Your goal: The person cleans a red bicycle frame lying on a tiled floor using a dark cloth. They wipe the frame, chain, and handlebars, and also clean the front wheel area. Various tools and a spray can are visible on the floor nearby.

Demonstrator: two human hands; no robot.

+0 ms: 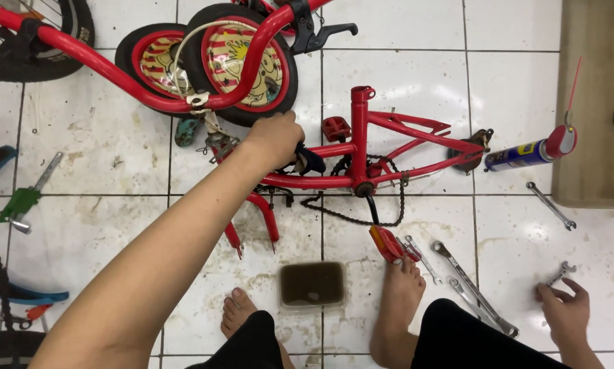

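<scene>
Down low, left hand gripping red bike frame, right hand pinching small wrench, tub holding murky brown liquid.

Bare tile top right & far left; wrenches, oily tub, red frame crowding centre.

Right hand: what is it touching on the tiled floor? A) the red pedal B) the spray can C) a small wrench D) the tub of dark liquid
C: the right hand rests its fingers on a small wrench; the spray can lies well away.
</scene>
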